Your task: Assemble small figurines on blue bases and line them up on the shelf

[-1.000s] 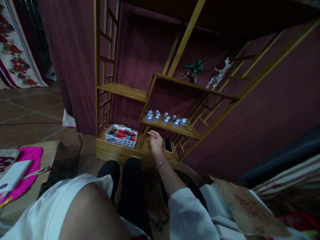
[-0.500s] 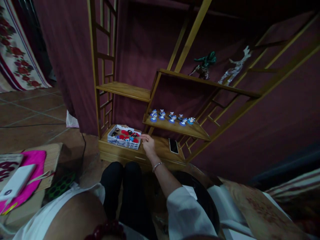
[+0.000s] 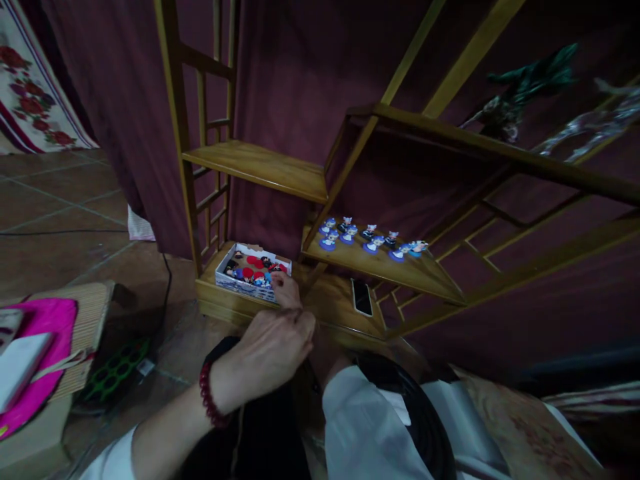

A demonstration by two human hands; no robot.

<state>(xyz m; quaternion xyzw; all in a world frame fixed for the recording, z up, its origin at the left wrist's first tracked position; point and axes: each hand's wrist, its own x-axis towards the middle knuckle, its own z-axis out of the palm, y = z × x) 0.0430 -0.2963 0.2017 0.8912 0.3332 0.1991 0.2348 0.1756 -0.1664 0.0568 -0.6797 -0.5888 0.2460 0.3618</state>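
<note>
A white patterned box (image 3: 245, 287) holding several small red, black and blue figurines (image 3: 257, 275) sits on the low wooden cabinet. My right hand (image 3: 287, 291) is at the box's right end, its fingers bent together over the rim near a blue figurine. What it pinches, if anything, is too small to make out. My left hand (image 3: 273, 347), with a dark red bead bracelet (image 3: 209, 397) on its wrist, crosses in front of my right wrist. Its fingers are curled, and whatever they hold is hidden. Several blue-and-white figurines (image 3: 373, 245) stand in rows on the shelf to the right.
A phone (image 3: 362, 297) lies on the cabinet top (image 3: 333, 307). The wooden shelf (image 3: 260, 168) overhangs the box. Green (image 3: 530, 87) and clear (image 3: 590, 127) statuettes stand higher at right. A black round seat (image 3: 425, 413) is at lower right, a pink cloth (image 3: 55, 360) at left.
My left hand has come into view and moved up to my right wrist. My right hand stays at the box's right end, its fingers more bent. The view has moved closer to the shelves.
</note>
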